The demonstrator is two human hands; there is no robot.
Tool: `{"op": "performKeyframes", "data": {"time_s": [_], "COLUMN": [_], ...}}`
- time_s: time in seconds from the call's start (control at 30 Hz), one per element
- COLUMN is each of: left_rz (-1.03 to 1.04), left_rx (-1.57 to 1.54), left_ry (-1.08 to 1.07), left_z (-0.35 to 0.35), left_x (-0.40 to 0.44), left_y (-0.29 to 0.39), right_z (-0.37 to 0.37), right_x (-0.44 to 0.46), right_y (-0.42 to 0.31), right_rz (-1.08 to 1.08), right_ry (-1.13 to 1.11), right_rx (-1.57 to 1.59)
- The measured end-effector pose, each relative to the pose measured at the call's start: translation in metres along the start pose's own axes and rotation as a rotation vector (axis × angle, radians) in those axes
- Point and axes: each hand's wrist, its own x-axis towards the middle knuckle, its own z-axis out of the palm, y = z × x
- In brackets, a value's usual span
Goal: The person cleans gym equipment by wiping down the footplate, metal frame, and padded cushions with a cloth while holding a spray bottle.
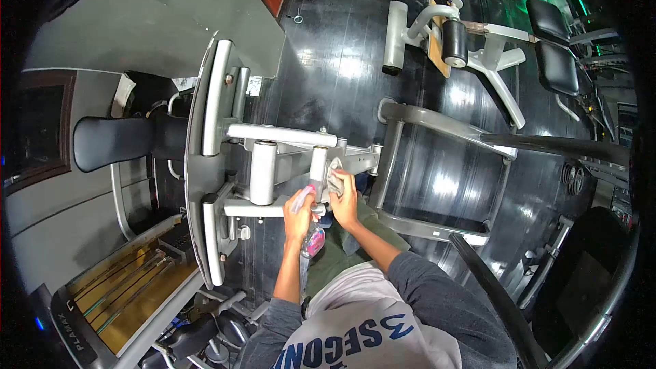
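Note:
My left hand (299, 214) is closed around a spray bottle with a pink-and-white trigger head; its clear body (313, 242), showing a pink label or liquid, hangs below my fingers. A crumpled greyish cloth (334, 176) is gripped in my right hand (344, 199), pressed against or right beside a silver post of the gym machine frame (318, 162). Both hands are close together over the frame's near end. A thicker silver cylinder (263, 172) stands between the frame's two arms, left of my hands.
A large panel edge (196, 164) borders the machine on the left. To the right a grey tube frame (437, 119) lies across the black floor (328, 61). Further off stands a bench with black pads (557, 68) and rollers (454, 44). A black bar (492, 287) runs near my right side.

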Motion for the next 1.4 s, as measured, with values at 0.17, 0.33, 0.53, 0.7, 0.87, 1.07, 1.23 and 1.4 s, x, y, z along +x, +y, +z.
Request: {"op": "performKeyframes", "data": {"time_s": [0.17,0.33,0.53,0.7,0.87,1.07,1.23,1.4], "left_rz": [0.000,-0.032,-0.003,-0.010,-0.022,-0.059,-0.039,-0.019], "left_rx": [0.025,0.067,0.035,0.009,0.028,0.001,-0.015,-0.075], "left_ry": [-0.022,-0.039,-0.021,-0.025,-0.065,-0.084,0.000,0.072], "left_z": [-0.003,-0.003,-0.003,-0.002,-0.005,-0.006,0.001,0.008], "left_x": [0.004,0.004,0.002,0.002,0.003,0.004,0.002,0.000], "left_y": [-0.003,-0.005,-0.006,-0.004,-0.003,-0.006,-0.010,-0.015], "right_z": [-0.003,-0.007,-0.011,-0.012,-0.012,-0.029,-0.024,-0.021], "right_x": [0.009,0.054,0.034,0.006,0.026,0.066,0.018,0.001], "right_y": [0.061,0.112,0.021,0.012,0.093,0.146,0.070,0.077], "right_rz": [0.012,0.488,0.039,-0.051,0.315,0.714,0.180,0.092], "right_ry": [0.006,0.104,-0.052,-0.104,0.063,-0.073,-0.052,-0.067], "right_rx": [-0.188,-0.352,-0.183,-0.108,-0.293,-0.495,-0.277,-0.278]}}
